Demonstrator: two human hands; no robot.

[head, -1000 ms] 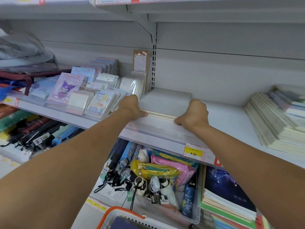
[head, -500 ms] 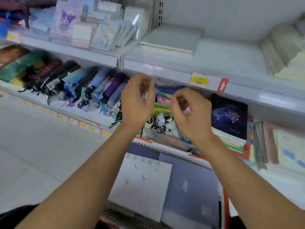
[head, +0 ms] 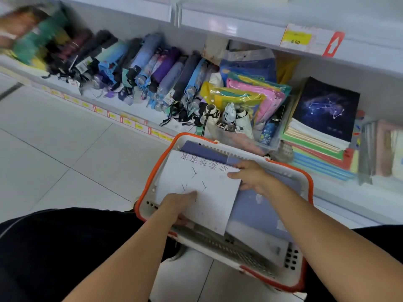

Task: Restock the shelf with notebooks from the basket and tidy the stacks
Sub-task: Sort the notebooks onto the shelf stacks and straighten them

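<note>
A white basket with an orange rim [head: 308, 184] sits on the floor below me, holding notebooks. On top lies a white notebook [head: 209, 184] with black characters and bird marks. My left hand [head: 177, 203] grips its near left edge, thumb on the cover. My right hand [head: 250, 177] grips its right edge, fingers curled under. Blue-purple notebooks [head: 257, 210] lie beneath it in the basket. The upper shelf edge [head: 239, 29] with a yellow price tag [head: 295, 38] runs across the top.
The lower shelf holds a row of folded umbrellas [head: 139, 68], coloured plastic pouches [head: 246, 94] and a stack of notebooks topped by a dark constellation cover [head: 325, 107]. Grey floor tiles [head: 54, 149] lie to the left. My dark trousers [head: 54, 247] fill the lower left.
Both hands left the white stack on the upper shelf, came down and now hold the white notebook in the basket. My view has tilted down from the shelf to the basket.
</note>
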